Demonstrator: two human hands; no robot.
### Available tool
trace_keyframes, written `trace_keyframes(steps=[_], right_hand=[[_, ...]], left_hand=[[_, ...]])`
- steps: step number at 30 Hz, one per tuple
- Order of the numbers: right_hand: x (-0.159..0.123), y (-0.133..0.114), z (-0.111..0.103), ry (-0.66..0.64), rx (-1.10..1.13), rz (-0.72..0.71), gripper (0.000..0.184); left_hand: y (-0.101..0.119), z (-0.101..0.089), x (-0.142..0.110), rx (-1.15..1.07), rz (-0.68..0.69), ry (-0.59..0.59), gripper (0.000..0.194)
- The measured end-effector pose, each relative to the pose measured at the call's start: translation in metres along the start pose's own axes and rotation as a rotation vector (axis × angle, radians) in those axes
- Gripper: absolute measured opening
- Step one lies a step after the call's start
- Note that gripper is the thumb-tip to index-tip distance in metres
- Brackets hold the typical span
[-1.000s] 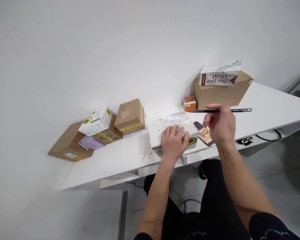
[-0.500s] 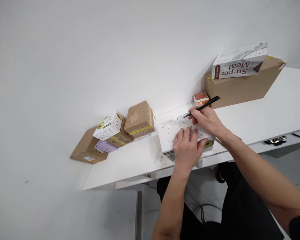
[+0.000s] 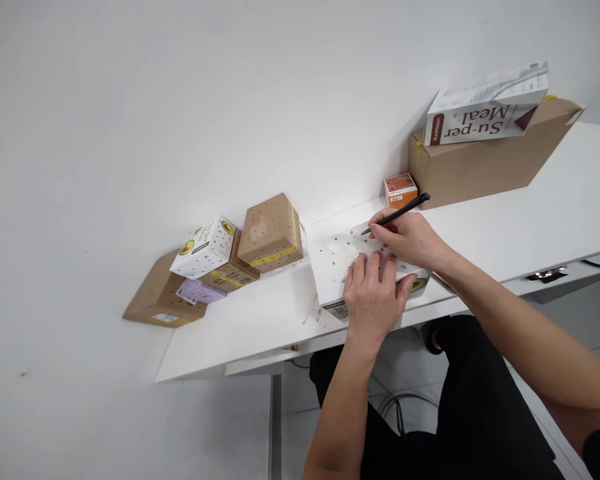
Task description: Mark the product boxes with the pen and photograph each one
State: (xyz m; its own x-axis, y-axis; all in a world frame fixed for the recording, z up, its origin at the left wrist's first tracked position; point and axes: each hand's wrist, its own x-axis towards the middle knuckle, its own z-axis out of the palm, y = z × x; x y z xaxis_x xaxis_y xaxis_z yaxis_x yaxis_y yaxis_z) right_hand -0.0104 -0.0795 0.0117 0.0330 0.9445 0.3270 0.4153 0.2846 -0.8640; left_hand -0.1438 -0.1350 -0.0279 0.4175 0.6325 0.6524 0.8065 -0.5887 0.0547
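My right hand (image 3: 405,237) grips a slim black pen (image 3: 403,213), its tip at the top face of a white box (image 3: 330,277). Whether the tip touches the surface I cannot tell. Small dark rings and dots are scattered over that face. My left hand (image 3: 373,293) lies on the box's near part with its fingers stretched out and the thumb apart. Part of a green and yellow avocado print shows at the box's near right corner. My hands cover much of the box's right half.
The box rests on a narrow white table (image 3: 260,333) against the wall. At left are a dotted brown box (image 3: 267,230), a dotted white box (image 3: 205,247), a purple box (image 3: 203,292) and a larger carton (image 3: 155,293). Rightward stand an orange box (image 3: 401,191) and a carton (image 3: 475,170) bearing a "Su-per Meal" box (image 3: 485,120).
The view has shifted slightly, so the table's contents sit a little differently in it. The pen tip has moved only slightly over the box. My left hand stays on the box.
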Motion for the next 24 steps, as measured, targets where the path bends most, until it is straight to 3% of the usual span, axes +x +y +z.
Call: trace_keyframes(steps=[18,21,24], right_hand=[[0.0013,0.0013,-0.0005,-0.038,-0.115,-0.037,0.016],[0.0002,-0.0014,-0.0012,-0.007,-0.032,0.003,0.016],[-0.0012,-0.0046,-0.0029,0.129,0.184,0.04,0.019]], left_hand=[[-0.0006,-0.0006,0.0007,0.015,0.014,-0.003,0.042],[-0.0009,-0.0009,0.0012,0.024,0.02,0.01,0.042],[-0.0016,-0.0011,0.0014,0.05,0.039,0.025,0.043]])
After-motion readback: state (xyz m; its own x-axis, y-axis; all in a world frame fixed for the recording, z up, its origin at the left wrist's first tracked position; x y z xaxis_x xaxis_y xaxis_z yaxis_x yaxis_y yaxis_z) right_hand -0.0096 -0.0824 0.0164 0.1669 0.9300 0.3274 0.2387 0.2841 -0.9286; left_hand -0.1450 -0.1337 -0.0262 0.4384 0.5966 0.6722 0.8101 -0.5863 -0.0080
